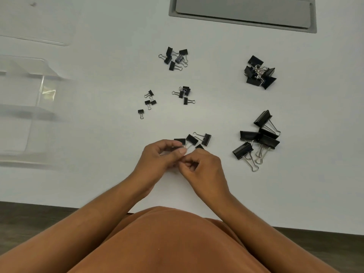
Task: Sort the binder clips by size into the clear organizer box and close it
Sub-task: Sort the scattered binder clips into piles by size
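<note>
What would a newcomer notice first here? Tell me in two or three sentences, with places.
First, the black binder clips lying in separate piles across the white table, from the smallest clips left of centre to the largest clips at the right. Next, the left hand and right hand meeting at the near pile, fingers pinching something small there. The clear organizer box sits open at the far left.

Blurred clear organizer box (29, 107) cut off at left edge.
</note>
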### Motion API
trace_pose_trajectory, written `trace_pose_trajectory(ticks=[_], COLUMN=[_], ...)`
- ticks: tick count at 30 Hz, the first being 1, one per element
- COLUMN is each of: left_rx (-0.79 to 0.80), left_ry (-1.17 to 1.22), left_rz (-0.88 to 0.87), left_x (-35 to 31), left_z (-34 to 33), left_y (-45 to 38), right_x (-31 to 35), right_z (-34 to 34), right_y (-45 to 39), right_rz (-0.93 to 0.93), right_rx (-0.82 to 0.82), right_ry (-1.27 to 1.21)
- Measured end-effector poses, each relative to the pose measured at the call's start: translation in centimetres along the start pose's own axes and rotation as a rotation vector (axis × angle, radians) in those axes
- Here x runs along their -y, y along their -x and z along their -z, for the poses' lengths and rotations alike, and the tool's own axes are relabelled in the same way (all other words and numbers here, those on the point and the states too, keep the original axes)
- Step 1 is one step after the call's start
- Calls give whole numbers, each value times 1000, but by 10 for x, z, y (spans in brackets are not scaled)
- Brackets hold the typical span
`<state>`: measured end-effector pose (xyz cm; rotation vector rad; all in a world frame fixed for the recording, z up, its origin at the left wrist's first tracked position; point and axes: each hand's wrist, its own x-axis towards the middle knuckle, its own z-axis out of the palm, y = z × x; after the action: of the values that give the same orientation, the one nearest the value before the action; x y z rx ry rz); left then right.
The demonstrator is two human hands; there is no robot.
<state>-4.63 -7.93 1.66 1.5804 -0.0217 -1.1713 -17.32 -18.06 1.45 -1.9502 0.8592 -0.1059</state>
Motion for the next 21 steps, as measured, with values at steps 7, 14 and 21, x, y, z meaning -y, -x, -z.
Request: trace_pose_trajectory(ticks=[7, 14, 21], left_rx=[-79, -12, 14], left_ry=[40, -23, -9], left_rz=[49, 115, 104], left_x=[-2, -2, -5], left_z=[2, 1, -2], left_y=[0, -3, 0], right_x=[-18, -34, -38], right_z=[15, 19, 21], right_y=[-1, -9, -11], right_rz=[237, 221, 237], right_rx=[-183, -61, -18], right_ry=[445, 577, 498])
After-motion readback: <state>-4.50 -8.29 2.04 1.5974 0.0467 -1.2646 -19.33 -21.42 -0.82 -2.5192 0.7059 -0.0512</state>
